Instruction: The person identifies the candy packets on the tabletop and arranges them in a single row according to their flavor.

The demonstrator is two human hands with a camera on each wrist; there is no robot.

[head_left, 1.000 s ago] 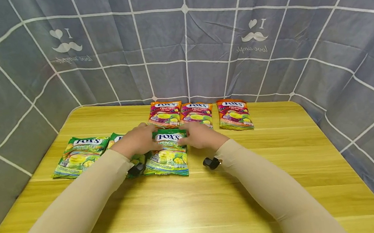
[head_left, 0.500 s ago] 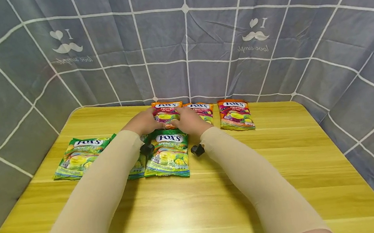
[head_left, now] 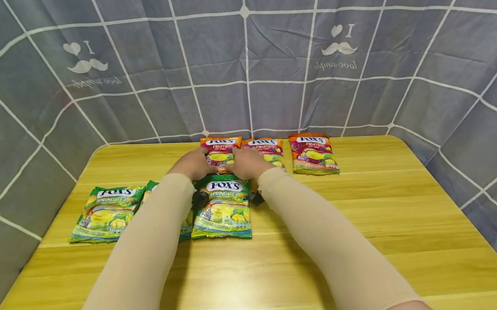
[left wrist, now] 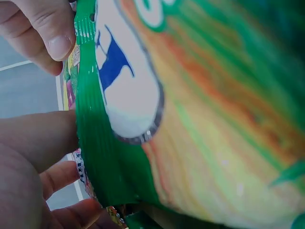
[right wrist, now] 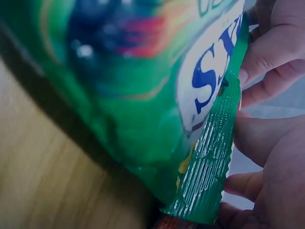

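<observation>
Both hands are at an orange and purple FOX'S Fruits candy bag (head_left: 220, 157), the leftmost in the back row. My left hand (head_left: 193, 164) holds its left edge, and my right hand (head_left: 249, 163) holds its right edge, thumbs toward its lower part. Just in front lies a green FOX'S Spring Tea candy bag (head_left: 222, 211), below the wrists. This green bag (left wrist: 190, 119) fills most of the left wrist view, hiding some fingertips of the left hand (left wrist: 28, 167). In the right wrist view, the green bag (right wrist: 119, 109) partly covers the fingertips of the right hand (right wrist: 281, 143).
Two more Fruits candy bags, one partly behind the right hand (head_left: 267, 147) and one farther right (head_left: 314, 153), lie at the back. Spring Tea bags lie at left (head_left: 107, 214) and under the left forearm (head_left: 186, 228). A grey grid curtain (head_left: 218, 51) surrounds the wooden table (head_left: 374, 212).
Both hands have moved from the green Spring Tea bag back to the Fruits candy bag behind it. Over the last half second they have stayed there, nearly in place.
</observation>
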